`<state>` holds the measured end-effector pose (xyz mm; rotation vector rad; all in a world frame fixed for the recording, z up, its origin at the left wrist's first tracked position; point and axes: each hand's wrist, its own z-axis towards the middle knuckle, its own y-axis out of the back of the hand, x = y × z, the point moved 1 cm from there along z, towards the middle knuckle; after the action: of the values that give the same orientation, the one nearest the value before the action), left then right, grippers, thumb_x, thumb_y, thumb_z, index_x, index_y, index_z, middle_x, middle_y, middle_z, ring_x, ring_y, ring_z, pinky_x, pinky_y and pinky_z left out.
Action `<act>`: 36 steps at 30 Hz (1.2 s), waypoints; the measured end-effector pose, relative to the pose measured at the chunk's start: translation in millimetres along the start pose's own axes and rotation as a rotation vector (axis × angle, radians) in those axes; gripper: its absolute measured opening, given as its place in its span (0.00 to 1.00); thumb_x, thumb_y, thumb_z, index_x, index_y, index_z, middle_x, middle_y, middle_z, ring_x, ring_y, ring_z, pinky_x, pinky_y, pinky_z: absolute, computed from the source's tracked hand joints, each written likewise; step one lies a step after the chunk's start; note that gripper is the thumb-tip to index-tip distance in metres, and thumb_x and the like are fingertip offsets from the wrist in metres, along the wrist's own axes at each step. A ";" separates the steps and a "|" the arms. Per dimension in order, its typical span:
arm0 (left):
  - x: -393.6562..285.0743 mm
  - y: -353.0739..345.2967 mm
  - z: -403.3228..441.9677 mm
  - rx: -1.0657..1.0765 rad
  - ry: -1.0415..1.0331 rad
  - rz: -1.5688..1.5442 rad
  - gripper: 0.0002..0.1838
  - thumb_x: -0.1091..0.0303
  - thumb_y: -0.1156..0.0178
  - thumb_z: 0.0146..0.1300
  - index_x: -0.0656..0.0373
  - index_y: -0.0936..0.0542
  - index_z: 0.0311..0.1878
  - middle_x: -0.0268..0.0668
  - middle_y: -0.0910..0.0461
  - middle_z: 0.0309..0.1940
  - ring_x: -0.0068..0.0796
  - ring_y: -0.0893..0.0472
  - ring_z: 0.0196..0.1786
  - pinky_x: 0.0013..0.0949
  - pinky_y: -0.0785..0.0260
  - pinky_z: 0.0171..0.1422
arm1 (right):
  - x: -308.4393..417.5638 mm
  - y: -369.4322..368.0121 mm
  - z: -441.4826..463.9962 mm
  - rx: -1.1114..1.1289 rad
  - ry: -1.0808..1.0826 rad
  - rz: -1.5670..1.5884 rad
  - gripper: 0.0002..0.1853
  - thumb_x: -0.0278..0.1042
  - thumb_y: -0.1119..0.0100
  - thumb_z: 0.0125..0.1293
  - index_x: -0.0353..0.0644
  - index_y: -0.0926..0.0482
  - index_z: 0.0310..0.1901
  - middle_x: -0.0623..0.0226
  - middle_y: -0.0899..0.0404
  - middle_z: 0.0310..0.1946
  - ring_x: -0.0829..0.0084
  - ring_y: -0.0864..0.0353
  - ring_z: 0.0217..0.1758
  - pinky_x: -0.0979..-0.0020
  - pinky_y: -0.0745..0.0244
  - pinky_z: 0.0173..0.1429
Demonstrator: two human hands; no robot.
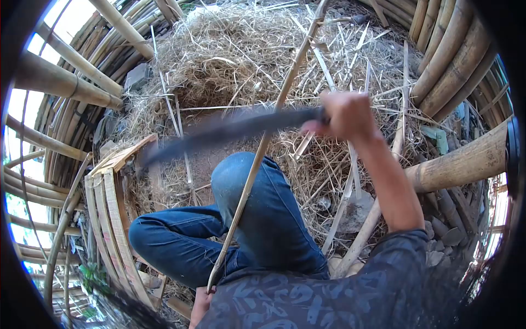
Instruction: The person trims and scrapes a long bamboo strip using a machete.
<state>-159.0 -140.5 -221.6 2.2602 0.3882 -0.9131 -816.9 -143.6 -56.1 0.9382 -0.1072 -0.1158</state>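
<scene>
A machete (230, 129) with a long, dark, slightly curved blade is held out to the left by my right hand (348, 114), its fingers wrapped round the handle. The blade is blurred by motion and crosses a long, thin bamboo strip (247, 194); whether they touch I cannot tell. The strip runs from the top of the view, past my raised knee, down to my left hand (201, 301). That hand, partly hidden at the lower edge beside my shirt, is closed around the strip's lower end.
Pale shavings (230, 38) cover the ground in front of me. A slatted wooden crate (112, 214) stands at the left. A thick bamboo pole (466, 162) juts in from the right, near my right arm. Stones (356, 214) and loose bamboo strips lie nearby, with bamboo walls around.
</scene>
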 end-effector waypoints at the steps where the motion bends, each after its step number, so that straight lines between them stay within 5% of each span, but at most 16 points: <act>1: -1.3 0.0 -0.3 -0.004 -0.005 0.005 0.17 0.68 0.44 0.67 0.68 0.27 0.24 0.38 0.38 0.12 0.21 0.38 0.20 0.35 0.42 0.25 | -23.1 -4.5 2.1 0.016 -0.144 0.065 0.39 0.81 0.61 0.61 0.48 0.30 0.16 0.77 0.34 0.08 0.80 0.35 0.08 0.76 0.39 0.11; 3: -6.9 -3.7 -3.5 -0.006 0.008 0.020 0.16 0.68 0.44 0.67 0.68 0.27 0.24 0.39 0.37 0.13 0.22 0.37 0.20 0.36 0.41 0.26 | -57.1 13.9 9.0 0.132 -0.464 0.130 0.38 0.77 0.59 0.64 0.47 0.29 0.16 0.77 0.34 0.08 0.81 0.37 0.08 0.77 0.41 0.10; 10: 6.3 0.9 2.8 0.024 -0.045 -0.041 0.07 0.76 0.48 0.58 0.70 0.25 0.26 0.39 0.35 0.15 0.19 0.33 0.22 0.32 0.37 0.29 | 13.8 14.4 -6.8 -0.044 0.053 0.087 0.37 0.76 0.56 0.64 0.47 0.32 0.15 0.76 0.32 0.08 0.80 0.34 0.08 0.74 0.39 0.12; 13: -5.0 1.2 -0.7 0.032 0.064 -0.049 0.06 0.77 0.48 0.56 0.70 0.25 0.26 0.36 0.37 0.15 0.16 0.34 0.24 0.31 0.37 0.29 | -22.9 -1.3 2.3 -0.104 0.102 -0.028 0.38 0.77 0.59 0.64 0.47 0.31 0.14 0.77 0.33 0.08 0.81 0.37 0.08 0.75 0.42 0.11; 15: -11.7 -1.7 -2.7 0.005 0.010 -0.056 0.07 0.77 0.49 0.58 0.69 0.26 0.26 0.34 0.39 0.15 0.15 0.36 0.24 0.31 0.39 0.28 | -58.6 -0.5 8.9 -0.017 -0.419 0.124 0.39 0.78 0.65 0.65 0.48 0.33 0.15 0.80 0.38 0.07 0.86 0.42 0.08 0.81 0.49 0.09; 17: -14.3 -2.6 -3.7 0.031 0.096 -0.088 0.07 0.76 0.49 0.59 0.69 0.26 0.26 0.34 0.40 0.15 0.16 0.36 0.23 0.31 0.39 0.28 | -90.6 -4.9 4.3 -0.080 -0.374 -0.024 0.39 0.77 0.66 0.66 0.47 0.31 0.16 0.79 0.37 0.08 0.87 0.41 0.08 0.80 0.48 0.09; 21: -8.9 -2.5 -0.4 0.020 0.015 -0.016 0.09 0.75 0.49 0.61 0.69 0.25 0.27 0.34 0.37 0.13 0.18 0.36 0.22 0.31 0.38 0.27 | -35.8 5.0 1.3 -0.056 -0.250 0.219 0.39 0.79 0.63 0.64 0.47 0.33 0.15 0.77 0.35 0.09 0.83 0.36 0.09 0.78 0.39 0.11; 25: 18.4 -2.8 -0.5 -0.016 -0.066 -0.092 0.10 0.74 0.49 0.62 0.68 0.24 0.27 0.33 0.36 0.14 0.18 0.35 0.23 0.31 0.38 0.28 | -46.4 0.1 -0.2 -0.106 0.047 -0.053 0.40 0.84 0.62 0.58 0.49 0.33 0.16 0.75 0.35 0.10 0.76 0.30 0.11 0.71 0.36 0.15; 27: 0.7 -5.0 -1.0 -0.034 0.026 -0.076 0.11 0.73 0.48 0.62 0.67 0.25 0.26 0.32 0.36 0.15 0.17 0.35 0.24 0.30 0.39 0.29 | -74.3 0.2 7.7 0.019 -0.462 0.052 0.40 0.83 0.61 0.59 0.49 0.31 0.16 0.75 0.34 0.09 0.76 0.29 0.11 0.71 0.36 0.16; 29: -4.4 -4.5 -2.9 0.002 0.076 -0.050 0.10 0.74 0.48 0.61 0.67 0.25 0.25 0.31 0.36 0.15 0.16 0.36 0.24 0.30 0.39 0.29 | -103.7 -5.8 5.9 -0.047 -0.484 -0.029 0.39 0.81 0.60 0.62 0.48 0.29 0.17 0.75 0.32 0.09 0.76 0.29 0.11 0.72 0.37 0.15; 33: -24.9 3.0 2.4 0.112 0.046 -0.101 0.07 0.76 0.49 0.58 0.66 0.26 0.26 0.30 0.37 0.16 0.15 0.36 0.25 0.29 0.41 0.28 | -52.8 -3.7 -1.1 -0.109 -0.264 0.188 0.37 0.79 0.56 0.62 0.49 0.31 0.15 0.75 0.34 0.08 0.77 0.33 0.08 0.73 0.38 0.13; 36: -32.3 -2.4 1.1 0.015 -0.005 -0.084 0.06 0.77 0.49 0.57 0.67 0.26 0.27 0.32 0.36 0.16 0.16 0.36 0.25 0.30 0.40 0.29 | -14.0 10.6 -1.9 -0.129 0.097 0.010 0.38 0.82 0.51 0.56 0.48 0.34 0.17 0.73 0.33 0.12 0.72 0.28 0.13 0.70 0.31 0.21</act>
<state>-183.7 -140.4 -200.7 2.2695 0.4786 -0.9669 -829.9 -133.9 -49.2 0.8131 -0.0141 -0.0671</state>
